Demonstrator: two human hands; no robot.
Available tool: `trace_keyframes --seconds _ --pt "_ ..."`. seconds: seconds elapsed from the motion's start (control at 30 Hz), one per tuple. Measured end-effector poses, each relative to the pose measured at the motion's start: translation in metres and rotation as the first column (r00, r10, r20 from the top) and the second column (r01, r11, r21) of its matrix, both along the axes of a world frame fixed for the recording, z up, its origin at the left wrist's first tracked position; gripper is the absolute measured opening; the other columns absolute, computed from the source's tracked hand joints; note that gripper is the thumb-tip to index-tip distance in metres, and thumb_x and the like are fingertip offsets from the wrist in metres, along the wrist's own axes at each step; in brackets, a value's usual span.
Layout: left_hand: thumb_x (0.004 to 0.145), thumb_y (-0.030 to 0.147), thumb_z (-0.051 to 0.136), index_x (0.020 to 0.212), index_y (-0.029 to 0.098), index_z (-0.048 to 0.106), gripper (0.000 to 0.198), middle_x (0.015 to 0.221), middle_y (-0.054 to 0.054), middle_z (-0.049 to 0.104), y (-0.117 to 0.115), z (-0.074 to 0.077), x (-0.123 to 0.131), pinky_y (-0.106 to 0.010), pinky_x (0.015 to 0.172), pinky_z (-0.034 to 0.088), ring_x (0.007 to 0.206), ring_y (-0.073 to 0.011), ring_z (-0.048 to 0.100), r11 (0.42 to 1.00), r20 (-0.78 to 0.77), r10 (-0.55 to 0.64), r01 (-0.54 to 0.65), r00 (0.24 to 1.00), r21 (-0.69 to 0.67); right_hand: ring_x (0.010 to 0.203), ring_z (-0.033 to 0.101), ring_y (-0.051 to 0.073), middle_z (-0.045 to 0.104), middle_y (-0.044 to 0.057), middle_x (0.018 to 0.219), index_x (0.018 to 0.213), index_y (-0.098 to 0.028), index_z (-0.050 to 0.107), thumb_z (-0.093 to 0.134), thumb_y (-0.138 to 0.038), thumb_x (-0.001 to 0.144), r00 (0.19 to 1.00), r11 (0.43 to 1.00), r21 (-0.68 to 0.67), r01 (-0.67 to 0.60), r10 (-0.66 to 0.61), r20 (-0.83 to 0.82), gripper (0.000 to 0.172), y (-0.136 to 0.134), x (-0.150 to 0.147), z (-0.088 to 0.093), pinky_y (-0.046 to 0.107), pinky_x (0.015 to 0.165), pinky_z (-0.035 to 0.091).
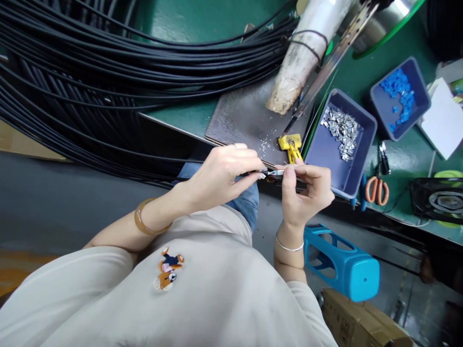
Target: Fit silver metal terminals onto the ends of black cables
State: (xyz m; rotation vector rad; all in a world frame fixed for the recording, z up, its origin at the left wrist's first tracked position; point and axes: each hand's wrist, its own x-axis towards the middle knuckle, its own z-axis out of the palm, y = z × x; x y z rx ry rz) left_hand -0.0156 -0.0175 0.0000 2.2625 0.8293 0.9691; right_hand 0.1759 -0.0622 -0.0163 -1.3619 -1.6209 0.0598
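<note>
My left hand (226, 173) is closed in a pinch on the end of a black cable (170, 159), whose stripped tip points right. Thin wires and a bit of whitish material show at the fingertips. Opposite it, my right hand (306, 190) pinches a small silvery metal connector (278, 172) between thumb and forefinger. The connector meets the wires at the cable tip; how far they go in is too small to tell. Just behind the right fingers, a yellow cable stripper (290, 142) lies at the edge of a dark plate (238, 115).
Coiled black cables (144, 62) fill the upper left. A purple bin (314, 161) holds metal connector shells; another bin (421, 96) holds blue pieces. Orange-handled scissors (376, 190) lie on the green table. A whitish tube (307, 48) slants above the plate. Below stands a blue stool (361, 274).
</note>
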Motion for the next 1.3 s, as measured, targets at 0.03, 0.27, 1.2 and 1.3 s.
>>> trace_keyframes --seconds 0.03,0.27,1.2,1.3 --pt "0.093 0.019 0.055 0.085 0.015 0.07 0.018 0.073 -0.005 0.068 0.0 0.0 0.0 -0.03 0.069 0.045 0.069 -0.0156 0.058 1.0 0.011 -0.002 0.002 1.0 -0.002 0.072 0.074 0.013 0.069 -0.006 0.078 0.091 -0.024 0.06 0.067 -0.02 0.088 1.0 1.0 0.0 -0.003 0.003 0.004 0.008 0.0 -0.001 0.0 0.035 0.088 0.064" --pt "0.092 0.018 0.057 0.087 0.014 0.07 0.015 0.077 -0.004 0.071 -0.004 0.002 -0.003 -0.028 0.07 0.045 0.07 -0.014 0.06 0.995 0.072 0.023 -0.016 0.997 -0.098 0.078 0.076 0.013 0.069 -0.005 0.083 0.091 -0.022 0.058 0.064 -0.014 0.089 0.995 0.995 0.06 -0.079 0.082 -0.061 0.011 0.002 -0.011 0.005 0.033 0.084 0.065" --pt "0.077 0.007 0.059 0.062 0.013 0.056 0.016 0.056 0.006 0.043 -0.004 0.005 0.012 -0.017 0.049 0.031 0.053 -0.0041 0.037 0.814 0.356 0.089 0.138 0.93 -0.565 0.082 0.073 0.013 0.07 -0.004 0.088 0.097 -0.022 0.063 0.067 -0.01 0.087 0.974 0.978 0.113 -0.175 0.188 -0.123 0.017 0.003 -0.016 -0.001 0.033 0.084 0.064" --pt "0.076 0.006 0.058 0.062 0.012 0.059 0.016 0.054 0.005 0.048 -0.004 0.004 0.012 -0.018 0.047 0.031 0.05 -0.0041 0.039 0.78 0.351 0.112 0.136 0.93 -0.611 0.082 0.073 0.012 0.069 -0.004 0.086 0.098 -0.023 0.063 0.067 -0.008 0.087 0.962 0.975 0.11 -0.192 0.209 -0.174 0.018 0.003 -0.017 -0.003 0.032 0.083 0.064"
